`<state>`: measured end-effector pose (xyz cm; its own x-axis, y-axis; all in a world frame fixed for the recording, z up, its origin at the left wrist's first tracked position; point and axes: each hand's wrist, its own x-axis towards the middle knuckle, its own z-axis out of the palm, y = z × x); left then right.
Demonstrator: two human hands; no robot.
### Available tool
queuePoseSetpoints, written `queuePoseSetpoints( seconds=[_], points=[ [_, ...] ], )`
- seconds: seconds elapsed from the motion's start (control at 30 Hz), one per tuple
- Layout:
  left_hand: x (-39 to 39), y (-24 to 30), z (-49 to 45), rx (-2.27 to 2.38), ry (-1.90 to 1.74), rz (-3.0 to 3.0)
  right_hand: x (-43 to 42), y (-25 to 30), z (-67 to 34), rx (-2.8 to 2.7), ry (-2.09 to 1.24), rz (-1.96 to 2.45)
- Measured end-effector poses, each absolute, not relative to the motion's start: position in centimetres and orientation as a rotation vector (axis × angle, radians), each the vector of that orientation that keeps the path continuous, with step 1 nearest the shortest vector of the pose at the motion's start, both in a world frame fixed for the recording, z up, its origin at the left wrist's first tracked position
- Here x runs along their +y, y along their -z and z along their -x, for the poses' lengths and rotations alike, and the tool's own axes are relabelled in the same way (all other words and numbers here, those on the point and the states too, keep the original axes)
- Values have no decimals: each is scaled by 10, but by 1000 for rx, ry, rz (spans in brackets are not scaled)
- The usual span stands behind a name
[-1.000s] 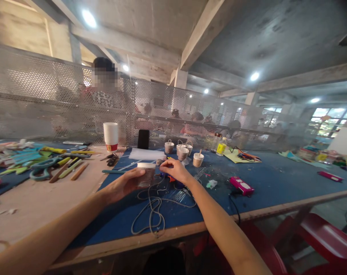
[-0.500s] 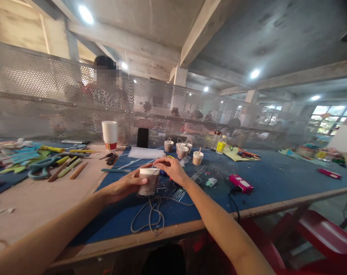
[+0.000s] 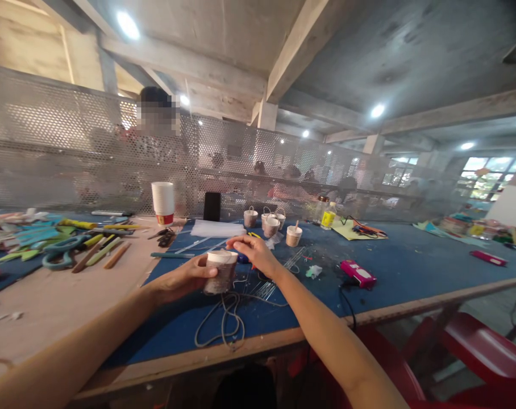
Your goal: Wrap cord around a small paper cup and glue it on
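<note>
Head view: brown cup (image 3: 221, 279) in the left grip (image 3: 197, 272), right grip (image 3: 256, 254) poised by its rim

From my remote seat I judged the step in hand to be close work at the top of the cup, which had a brown, rough-looking side below a white rim. It was upright or nearly so, over the near part of the blue counter (image 3: 411, 250); I could not tell whether its base touched the surface. The left grip was closed around the cup's left side, thumb across the front. The right grip had its fingers bent just above the rim; whether they pinched anything, I could not tell.

My reading was that the next move called for a steady left hold and a light touch at the rim, without squeezing the cup out of shape. The loose grey cord (image 3: 243, 325) on the counter near the cup could have snagged, I thought.

As for pose, the left forearm (image 3: 113, 324) slanted inward from the lower left. The right forearm (image 3: 317, 324) came in from the lower right, fingers pointing left. Farther back, small cups (image 3: 271, 227) stood on the counter.
</note>
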<state>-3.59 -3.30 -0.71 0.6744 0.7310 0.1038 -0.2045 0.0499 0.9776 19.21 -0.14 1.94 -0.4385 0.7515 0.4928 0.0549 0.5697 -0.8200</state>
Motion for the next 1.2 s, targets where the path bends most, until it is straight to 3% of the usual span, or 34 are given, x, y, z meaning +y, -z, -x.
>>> queuePoseSetpoints(
  seconds=[0.1,0.3,0.5,0.73,0.83,1.0,1.2],
  points=[
    [-31,6,37,489,-811,-1301,9,-21,-207,-1834,-709,806],
    [-28,3,40,528,-872,-1186,14,-14,-257,-2123,-167,1596],
    [-28,2,42,567,-923,-1156,12,0,-269,-2346,-274,1796],
    [-28,1,43,562,-1026,-1106,12,-1,-266,-2162,-312,1759],
    [-29,-1,43,575,-1051,-1093,16,-2,-270,-1928,-497,1632],
    [-29,-3,43,604,-1047,-1100,22,-7,-268,-1360,-1122,1179],
    [-26,-1,44,577,-1031,-1105,7,-15,-253,-1153,-1512,724]
  ],
)
